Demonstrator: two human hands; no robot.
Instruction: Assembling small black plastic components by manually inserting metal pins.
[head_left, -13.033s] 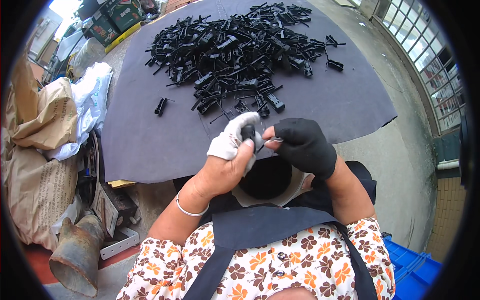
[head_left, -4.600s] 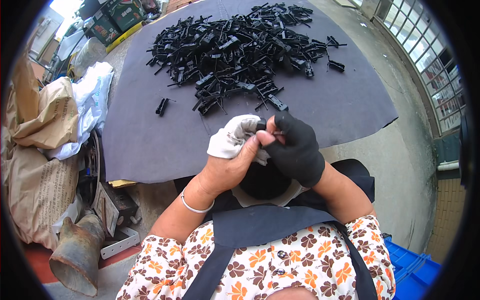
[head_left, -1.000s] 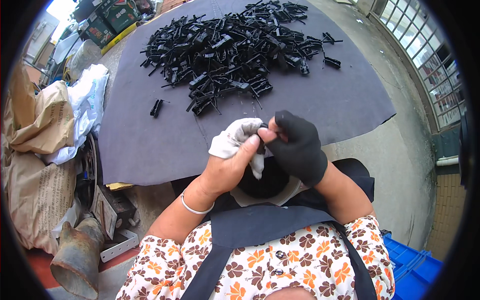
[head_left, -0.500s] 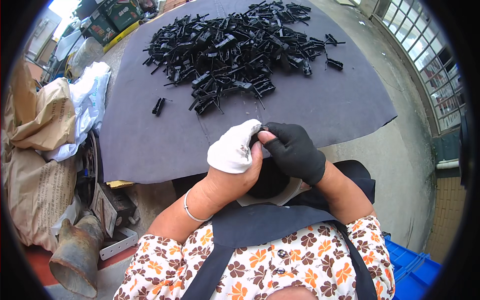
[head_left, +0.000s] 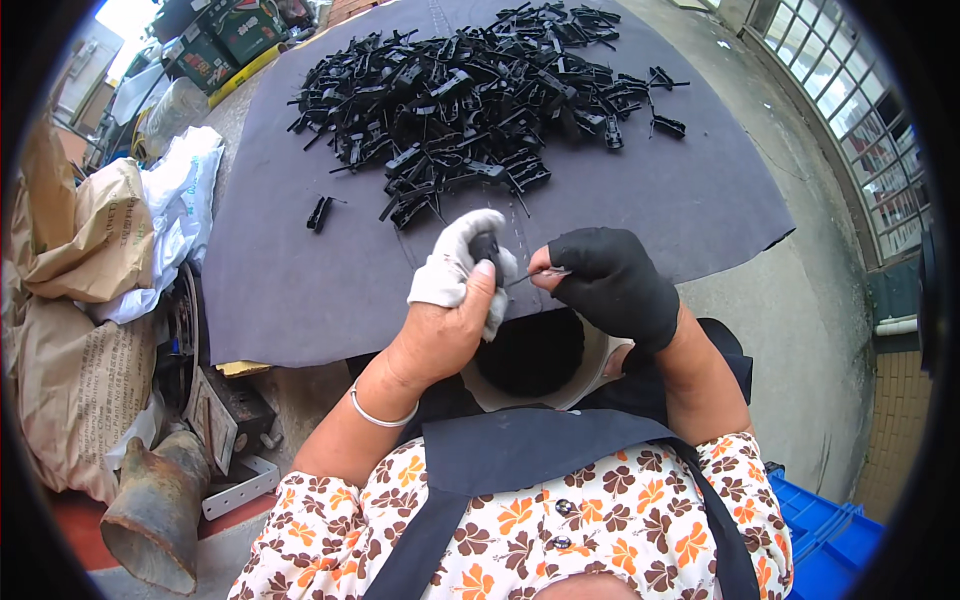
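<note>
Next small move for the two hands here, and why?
Probably push the thin metal pin, pinched by the black-gloved right hand, into the small black plastic part gripped by the white-gloved left hand; its tip seems just short of it.

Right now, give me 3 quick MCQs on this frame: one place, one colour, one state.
1. Where is the big pile of black parts?
A. on the dark mat, beyond the hands
B. in the blue crate
C. on the person's lap

2. What colour is the glove on the right hand?
A. white
B. black
C. yellow

3. How does the left hand stand?
A. flat on the mat
B. hanging at the side
C. raised, gripping a small black part

Answers:
1 A, the heap lies on the dark mat, past both hands.
2 B, the right glove is black; the left one is white.
3 C, the gloved fingers and bare thumb pinch a small black part.
</note>
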